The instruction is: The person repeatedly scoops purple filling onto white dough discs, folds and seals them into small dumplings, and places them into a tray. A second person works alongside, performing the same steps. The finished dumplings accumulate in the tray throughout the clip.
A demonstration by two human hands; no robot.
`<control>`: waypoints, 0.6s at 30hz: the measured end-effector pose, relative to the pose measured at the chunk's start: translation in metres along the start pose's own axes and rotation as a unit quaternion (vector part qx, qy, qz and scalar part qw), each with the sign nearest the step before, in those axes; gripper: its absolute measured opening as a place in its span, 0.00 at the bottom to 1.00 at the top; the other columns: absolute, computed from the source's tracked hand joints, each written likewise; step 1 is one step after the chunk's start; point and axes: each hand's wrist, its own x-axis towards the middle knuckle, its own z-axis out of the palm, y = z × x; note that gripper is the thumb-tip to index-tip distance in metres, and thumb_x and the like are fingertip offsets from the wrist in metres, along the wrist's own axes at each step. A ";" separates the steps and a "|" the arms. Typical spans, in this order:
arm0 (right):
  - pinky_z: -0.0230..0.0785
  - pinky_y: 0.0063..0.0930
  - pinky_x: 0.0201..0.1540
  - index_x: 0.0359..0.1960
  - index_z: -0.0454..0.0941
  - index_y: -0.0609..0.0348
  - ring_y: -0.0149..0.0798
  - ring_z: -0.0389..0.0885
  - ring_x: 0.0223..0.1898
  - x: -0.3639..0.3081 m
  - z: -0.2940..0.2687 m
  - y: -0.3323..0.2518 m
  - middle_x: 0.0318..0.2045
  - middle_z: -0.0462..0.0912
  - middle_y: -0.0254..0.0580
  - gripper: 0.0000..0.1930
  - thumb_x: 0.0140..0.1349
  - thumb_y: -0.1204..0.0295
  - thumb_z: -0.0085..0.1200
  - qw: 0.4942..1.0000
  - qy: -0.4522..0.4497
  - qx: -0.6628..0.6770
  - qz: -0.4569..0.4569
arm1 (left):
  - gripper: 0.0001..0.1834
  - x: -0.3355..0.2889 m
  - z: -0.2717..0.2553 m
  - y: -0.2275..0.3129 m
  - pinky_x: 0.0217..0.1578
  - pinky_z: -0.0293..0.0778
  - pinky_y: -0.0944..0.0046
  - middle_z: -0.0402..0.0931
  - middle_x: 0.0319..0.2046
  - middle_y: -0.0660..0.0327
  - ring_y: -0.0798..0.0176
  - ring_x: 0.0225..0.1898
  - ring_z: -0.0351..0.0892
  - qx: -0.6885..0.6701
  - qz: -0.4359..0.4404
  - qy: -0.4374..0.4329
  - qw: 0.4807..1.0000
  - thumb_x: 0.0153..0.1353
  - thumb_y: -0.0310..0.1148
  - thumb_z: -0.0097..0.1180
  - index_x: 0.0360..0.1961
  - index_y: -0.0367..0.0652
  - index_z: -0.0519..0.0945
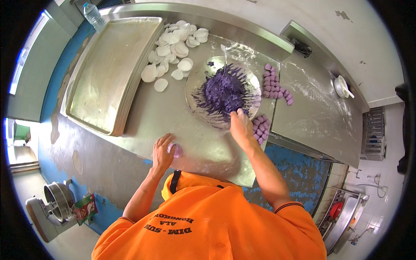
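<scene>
On the steel table near its front edge, my left hand (163, 152) lies with its fingers stretched out, its thumb side touching a flat lilac piece of dough (178, 151). My right hand (241, 125) reaches to the near right rim of a wide round metal tray (195, 113). Its fingers are pressed together beside a mound of sticky dark purple filling (223, 91); what they grip is hidden. A light-coloured utensil handle (225, 53) sticks up at the tray's far side. Just right of my right hand sit several lilac dough pieces (261, 128).
More lilac dough pieces (271, 82) lie right of the tray. White paper rounds (175, 45) are scattered at the back. Stacked baking trays (112, 69) fill the left, near a plastic bottle (92, 15). A white bowl (341, 86) stands far right on the flour-dusted table (312, 117).
</scene>
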 end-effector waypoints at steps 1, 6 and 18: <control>0.80 0.51 0.41 0.38 0.78 0.70 0.60 0.84 0.39 0.004 -0.001 0.002 0.41 0.78 0.60 0.06 0.62 0.80 0.51 1.000 -0.017 -0.002 0.002 | 0.21 -0.007 -0.004 0.001 0.63 0.67 0.50 0.77 0.60 0.53 0.46 0.61 0.74 0.029 0.005 -0.041 0.999 0.59 0.29 0.63 0.55 0.45 0.82; 0.79 0.52 0.39 0.41 0.73 0.68 0.62 0.83 0.38 0.006 -0.011 0.006 0.41 0.75 0.59 0.07 0.63 0.77 0.52 0.998 0.009 0.051 -0.031 | 0.22 -0.012 -0.003 0.010 0.57 0.69 0.49 0.79 0.50 0.57 0.48 0.56 0.75 0.066 -0.013 -0.080 0.995 0.51 0.29 0.69 0.50 0.48 0.83; 0.75 0.54 0.38 0.41 0.75 0.62 0.62 0.81 0.36 0.029 -0.003 0.006 0.41 0.75 0.51 0.06 0.66 0.74 0.50 0.996 -0.016 0.020 -0.082 | 0.15 0.011 -0.010 0.013 0.36 0.78 0.60 0.84 0.32 0.55 0.59 0.33 0.84 -0.225 -0.165 -0.189 0.942 0.47 0.28 0.74 0.36 0.36 0.83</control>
